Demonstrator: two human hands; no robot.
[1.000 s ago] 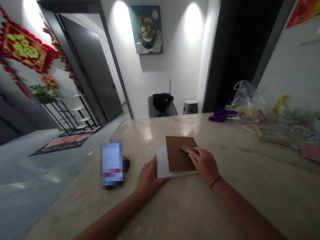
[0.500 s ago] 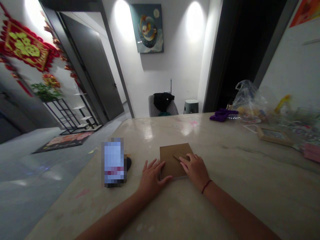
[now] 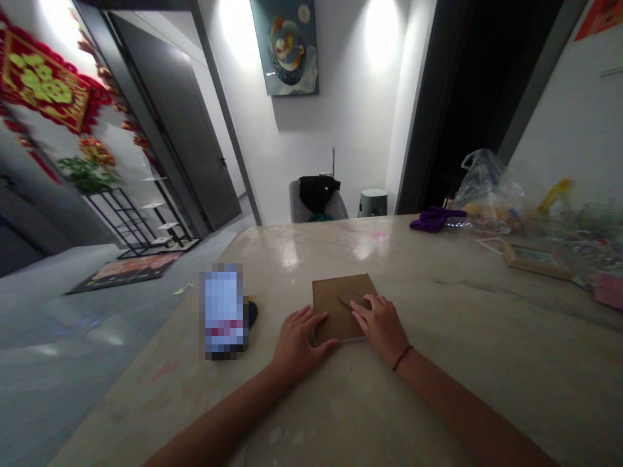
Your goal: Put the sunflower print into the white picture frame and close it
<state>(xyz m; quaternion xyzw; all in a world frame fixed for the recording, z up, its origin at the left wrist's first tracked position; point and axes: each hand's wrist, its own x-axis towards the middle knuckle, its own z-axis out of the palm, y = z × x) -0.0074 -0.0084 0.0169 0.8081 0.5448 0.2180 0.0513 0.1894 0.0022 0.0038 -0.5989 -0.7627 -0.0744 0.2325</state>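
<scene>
A square brown board [image 3: 333,290] lies flat on the table before me, with a thin pale edge at its near side. On its face is a small pointed brown flap [image 3: 345,298], which looks like a picture-frame stand. My right hand [image 3: 382,324] has thumb and fingers closed on this flap, covering much of it and the board's right side. My left hand [image 3: 296,337] rests at the near left corner, index finger stretched over the board and thumb along the near edge. Its fingers are extended, not wrapped round anything.
A phone with a blurred screen [image 3: 224,311] stands left of my hands, with a round black object [image 3: 252,314] behind it. Toward the right lie a wooden photo frame [image 3: 535,261], a purple cloth [image 3: 433,219], a clear plastic bag [image 3: 489,188] and a pink item [image 3: 608,290].
My left index finger reaches slightly farther over the board, and its other fingers have drawn closer together. The right hand stays on the flap. The whole view has shifted a little.
</scene>
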